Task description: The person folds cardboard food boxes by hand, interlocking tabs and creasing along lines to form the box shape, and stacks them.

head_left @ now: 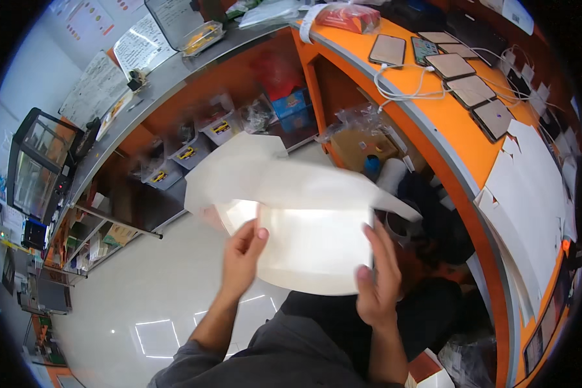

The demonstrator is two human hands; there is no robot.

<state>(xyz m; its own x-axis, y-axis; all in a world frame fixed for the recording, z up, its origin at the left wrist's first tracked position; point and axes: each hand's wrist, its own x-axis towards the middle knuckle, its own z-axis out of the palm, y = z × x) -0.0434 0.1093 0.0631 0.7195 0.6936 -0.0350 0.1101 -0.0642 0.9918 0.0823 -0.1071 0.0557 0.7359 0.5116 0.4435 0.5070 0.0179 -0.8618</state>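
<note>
A partly folded white cardboard box (317,242) is held up in front of me, its long lid flap spread away from me and slightly blurred. My left hand (242,255) pinches the box's left side wall between thumb and fingers. My right hand (378,278) is closed round the right side wall, fingers on the outer face and thumb toward the near edge. On the orange counter (472,158) to my right lie flat white cardboard blanks (530,207), stacked with their notched edges toward me.
Several phones (472,90) with white cables lie on the counter. A red packet (349,18) rests at its far end. Plastic bins (216,129) stand on a low shelf. On the left, a glass display case (42,165) sits on the grey worktop. Below the counter are a brown carton (362,145) and dark bags.
</note>
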